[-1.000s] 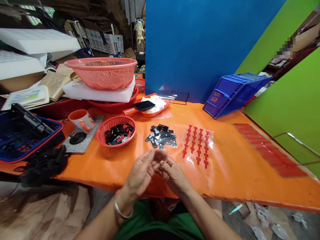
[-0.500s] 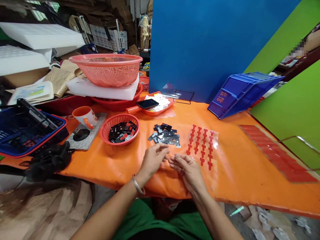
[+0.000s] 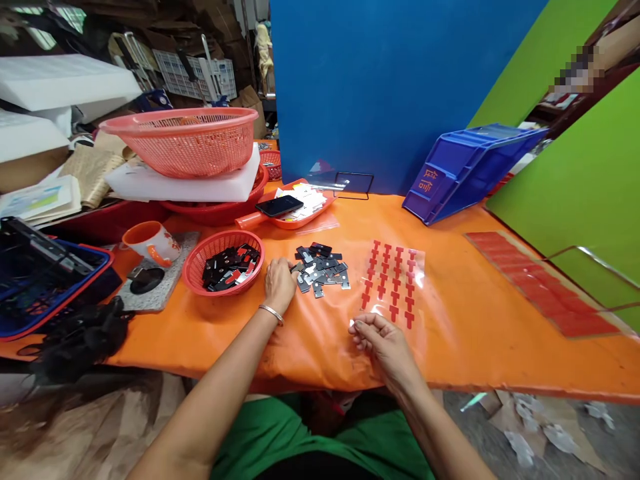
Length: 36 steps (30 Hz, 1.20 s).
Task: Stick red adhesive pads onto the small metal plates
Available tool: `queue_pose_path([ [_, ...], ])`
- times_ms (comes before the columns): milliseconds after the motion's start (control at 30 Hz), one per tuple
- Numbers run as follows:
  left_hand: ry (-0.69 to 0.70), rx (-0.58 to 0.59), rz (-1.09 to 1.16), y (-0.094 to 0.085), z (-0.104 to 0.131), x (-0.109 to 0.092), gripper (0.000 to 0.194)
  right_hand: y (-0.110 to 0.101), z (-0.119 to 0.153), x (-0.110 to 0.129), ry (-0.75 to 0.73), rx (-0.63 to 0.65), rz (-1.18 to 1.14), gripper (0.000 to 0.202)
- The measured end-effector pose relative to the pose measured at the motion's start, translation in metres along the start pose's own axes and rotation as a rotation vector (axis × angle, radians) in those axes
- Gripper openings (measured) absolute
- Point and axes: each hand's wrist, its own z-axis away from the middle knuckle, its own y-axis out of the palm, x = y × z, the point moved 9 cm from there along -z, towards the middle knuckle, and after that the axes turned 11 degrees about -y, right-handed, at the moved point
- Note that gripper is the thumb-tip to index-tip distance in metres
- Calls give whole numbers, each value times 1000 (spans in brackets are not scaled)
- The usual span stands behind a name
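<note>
My left hand is at the left edge of a pile of small flat black and grey plates. Its fingers are curled, with the thumb and fingertips closed on one dark plate. Over the front of the table, my right hand pinches a small white piece, mostly covered by the fingers. Just beyond that hand lies a clear sheet bearing rows of red T-shaped stickers.
A red basket of similar plates stands left of the pile. Behind are a red scoop with white papers and a phone. A mug sits at left, a tilted blue bin at back right, a red sheet far right.
My left hand has moved away from my right hand, leftward and forward to the pile. My right hand stays near the sticker sheet, with a white piece now showing at its fingertips. The view has shifted slightly.
</note>
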Motion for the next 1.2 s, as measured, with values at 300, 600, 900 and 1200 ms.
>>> queue_pose_path([
  [300, 276, 257, 362, -6, 90, -37, 10, 10, 15, 45, -659, 138, 733, 21],
  [600, 249, 341, 283, 16, 138, -28, 15, 42, 32, 24, -942, 330, 1294, 31],
  [900, 135, 432, 348, 20, 129, -24, 10, 17, 9, 49, -794, 213, 943, 19],
  [1200, -380, 848, 1003, 57, 133, -50, 30, -30, -64, 39, -477, -21, 1066, 11],
])
